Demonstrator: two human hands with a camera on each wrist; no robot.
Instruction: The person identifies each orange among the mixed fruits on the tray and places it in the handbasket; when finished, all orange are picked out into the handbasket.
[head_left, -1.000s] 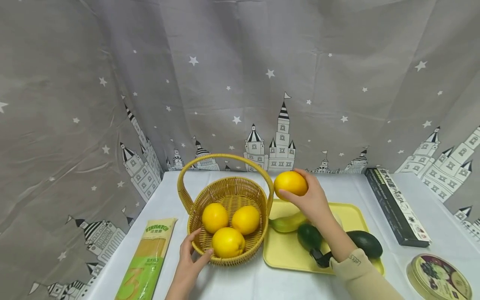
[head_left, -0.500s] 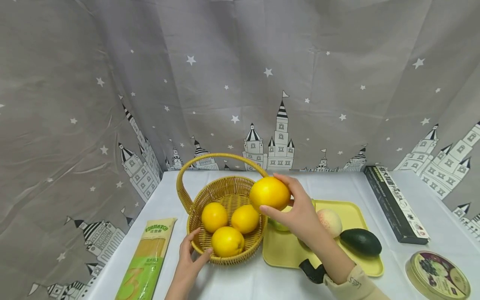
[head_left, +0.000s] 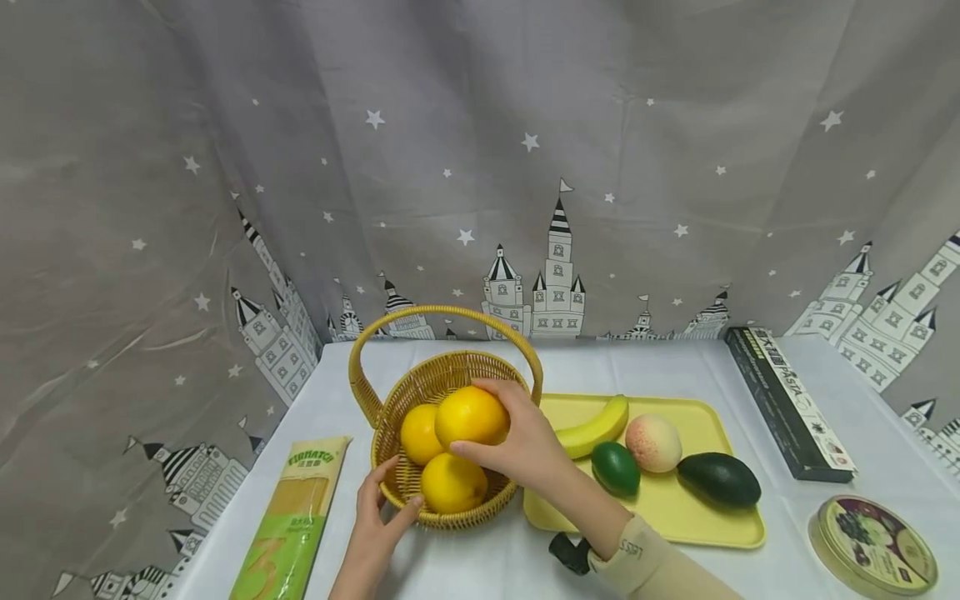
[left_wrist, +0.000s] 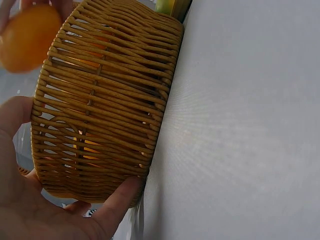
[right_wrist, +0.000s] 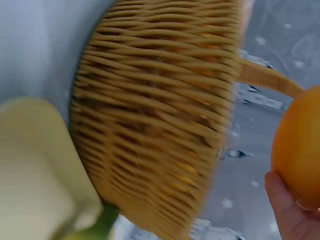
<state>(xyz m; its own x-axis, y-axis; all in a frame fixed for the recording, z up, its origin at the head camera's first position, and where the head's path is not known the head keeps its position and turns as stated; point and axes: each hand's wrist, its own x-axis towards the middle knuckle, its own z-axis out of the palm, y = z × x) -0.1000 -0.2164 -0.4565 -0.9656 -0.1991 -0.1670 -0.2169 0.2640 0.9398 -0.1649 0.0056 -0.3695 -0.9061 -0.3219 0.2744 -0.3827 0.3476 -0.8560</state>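
Note:
A yellow wicker basket point(head_left: 457, 367) with a tall arched handle stands left of the tray. My left hand point(head_left: 381, 517) holds it at the front-left, its fingertips at the rim; in the left wrist view the hand point(left_wrist: 45, 212) spreads against the woven side point(left_wrist: 107, 100). Above the basket's opening, my right hand point(head_left: 528, 437) grips an orange point(head_left: 471, 417) between thumb and fingers. Inside lie a rear orange point(head_left: 420, 437) and a front orange point(head_left: 453, 485); the held one and the hand cover the right part. The right wrist view shows the gripped orange point(right_wrist: 302, 150) near the handle.
Right of the basket, a yellow tray point(head_left: 697, 521) carries a banana point(head_left: 596, 429), a peach point(head_left: 654, 443), a small green fruit point(head_left: 616, 469) and a dark avocado point(head_left: 720, 480). Farther right are a pasta box point(head_left: 791, 404) and a round tin point(head_left: 873, 546). A spaghetti packet point(head_left: 292, 517) lies left.
My right hand has carried the orange leftward from above the tray's back-left corner to over the basket, uncovering the tray's fruit. My left hand has stayed on the basket.

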